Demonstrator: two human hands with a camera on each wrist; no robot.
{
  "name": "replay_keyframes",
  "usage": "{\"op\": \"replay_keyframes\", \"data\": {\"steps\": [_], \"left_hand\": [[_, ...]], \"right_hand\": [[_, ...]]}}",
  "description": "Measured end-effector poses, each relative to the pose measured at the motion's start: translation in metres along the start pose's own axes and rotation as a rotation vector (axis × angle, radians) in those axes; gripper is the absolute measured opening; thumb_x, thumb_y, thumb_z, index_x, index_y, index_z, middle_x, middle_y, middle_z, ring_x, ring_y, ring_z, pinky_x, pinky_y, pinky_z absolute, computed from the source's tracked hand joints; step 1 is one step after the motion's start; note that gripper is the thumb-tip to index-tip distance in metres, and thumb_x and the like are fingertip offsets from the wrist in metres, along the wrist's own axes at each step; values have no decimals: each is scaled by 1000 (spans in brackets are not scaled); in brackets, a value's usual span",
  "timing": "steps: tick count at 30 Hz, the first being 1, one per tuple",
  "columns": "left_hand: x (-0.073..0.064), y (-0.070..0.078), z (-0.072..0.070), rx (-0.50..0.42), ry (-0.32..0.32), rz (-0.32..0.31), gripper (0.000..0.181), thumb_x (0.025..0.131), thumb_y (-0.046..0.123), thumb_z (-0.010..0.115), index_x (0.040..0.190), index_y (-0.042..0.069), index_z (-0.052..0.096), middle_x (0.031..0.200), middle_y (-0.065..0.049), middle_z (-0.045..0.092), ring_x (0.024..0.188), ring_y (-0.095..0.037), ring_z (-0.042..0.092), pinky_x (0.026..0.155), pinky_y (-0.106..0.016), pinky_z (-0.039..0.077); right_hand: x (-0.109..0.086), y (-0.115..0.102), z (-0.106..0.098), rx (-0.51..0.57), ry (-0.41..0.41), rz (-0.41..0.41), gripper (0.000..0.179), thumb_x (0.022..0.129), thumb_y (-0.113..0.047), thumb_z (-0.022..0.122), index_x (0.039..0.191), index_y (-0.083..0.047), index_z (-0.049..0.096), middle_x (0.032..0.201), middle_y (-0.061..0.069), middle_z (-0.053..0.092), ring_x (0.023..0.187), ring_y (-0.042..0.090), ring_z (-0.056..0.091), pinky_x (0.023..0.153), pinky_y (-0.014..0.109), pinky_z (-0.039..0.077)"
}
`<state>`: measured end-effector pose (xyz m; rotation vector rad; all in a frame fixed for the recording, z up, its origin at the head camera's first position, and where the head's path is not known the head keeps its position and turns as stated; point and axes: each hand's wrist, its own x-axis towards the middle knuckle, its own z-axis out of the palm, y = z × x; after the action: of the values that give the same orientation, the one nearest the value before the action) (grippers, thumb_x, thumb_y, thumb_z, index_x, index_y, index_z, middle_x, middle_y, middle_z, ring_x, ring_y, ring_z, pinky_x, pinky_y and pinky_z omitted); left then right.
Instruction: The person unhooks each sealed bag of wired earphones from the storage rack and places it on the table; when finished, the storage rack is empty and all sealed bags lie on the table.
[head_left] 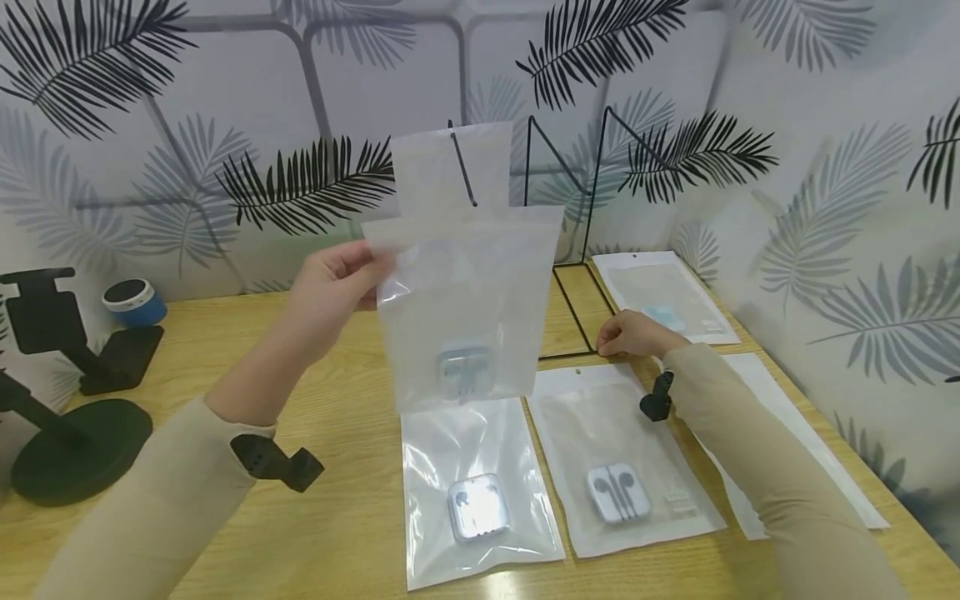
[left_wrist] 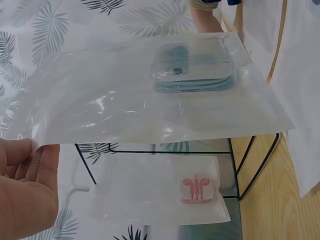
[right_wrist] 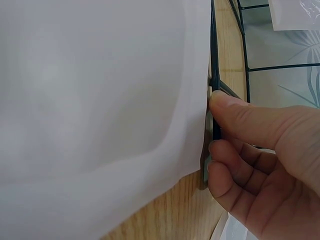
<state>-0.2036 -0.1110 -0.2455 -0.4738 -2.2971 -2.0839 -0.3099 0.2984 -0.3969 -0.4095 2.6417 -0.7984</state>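
Observation:
My left hand (head_left: 337,283) pinches the upper left edge of a translucent pouch (head_left: 465,292), held up in front of the rack. Inside it, near the bottom, shows a clear case with pale blue earphones (left_wrist: 192,65). My right hand (head_left: 637,333) grips the front corner of a black wire rack (head_left: 573,354), thumb and fingers on the bar (right_wrist: 216,60) in the right wrist view. Behind the held pouch, another pouch (head_left: 450,167) hangs on the rack's prong; pink earphones (left_wrist: 196,188) show through it in the left wrist view.
Two pouches with boxed earphones, one at the left (head_left: 480,450) and one at the right (head_left: 577,417), lie on the wooden table (head_left: 337,500). More pouches (head_left: 652,283) lie at the far right. A black stand (head_left: 82,450) and a blue cylinder (head_left: 138,310) stand at the left.

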Motion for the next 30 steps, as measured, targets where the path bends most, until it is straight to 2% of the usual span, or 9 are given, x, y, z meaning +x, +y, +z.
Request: {"op": "replay_keyframes", "data": {"steps": [8, 11, 15, 18, 21, 25, 30], "left_hand": [[-31, 2, -23, 30, -9, 28, 28, 92, 10, 57, 116, -6, 59, 91, 4, 66, 78, -13, 61, 71, -25, 54], [-41, 1, -35, 70, -10, 12, 23, 92, 12, 57, 112, 2, 63, 92, 5, 65, 78, -12, 60, 70, -23, 53], [-54, -4, -50, 79, -17, -23, 17, 92, 12, 57, 102, 19, 69, 90, 7, 65, 76, -11, 58, 70, -21, 53], [-63, -10, -60, 30, -41, -32, 22, 93, 9, 56, 97, 24, 70, 90, 6, 65, 77, -10, 60, 69, -21, 53], [-72, -18, -68, -46, -73, -29, 27, 93, 4, 53, 96, 23, 71, 89, 5, 65, 75, -10, 60, 67, -21, 53], [-84, -28, -82, -171, -124, -19, 32, 94, -4, 48, 98, 16, 72, 90, 3, 64, 75, -10, 60, 66, -22, 53], [-96, -37, -100, -244, -224, 4, 35, 95, -8, 41, 103, 9, 70, 95, -1, 65, 80, -12, 62, 67, -25, 54]], "right_hand": [[-1, -1, -1, 10, -7, 2, 7, 87, -6, 63, 87, 0, 66, 65, 1, 54, 58, 14, 45, 54, 27, 39], [-1, 0, 0, 17, -9, 3, 6, 87, -6, 63, 87, 0, 66, 64, 1, 54, 57, 14, 45, 53, 27, 39], [-1, 2, 1, 26, -12, 4, 7, 87, -6, 62, 86, 0, 66, 64, 3, 54, 56, 14, 45, 53, 27, 40], [-2, 3, 1, 26, -12, 2, 7, 88, -6, 62, 87, 0, 66, 64, 3, 54, 56, 15, 45, 53, 27, 40], [-2, 2, 1, 30, -14, 3, 7, 88, -5, 62, 87, 0, 66, 63, 3, 53, 56, 15, 45, 53, 27, 40], [-3, 0, 2, 38, -15, 7, 7, 88, -6, 62, 87, 0, 66, 63, 4, 53, 55, 15, 45, 53, 27, 40], [-3, 0, 2, 27, -7, 12, 7, 88, -6, 62, 87, 0, 66, 63, 4, 53, 56, 15, 45, 53, 26, 39]]}}
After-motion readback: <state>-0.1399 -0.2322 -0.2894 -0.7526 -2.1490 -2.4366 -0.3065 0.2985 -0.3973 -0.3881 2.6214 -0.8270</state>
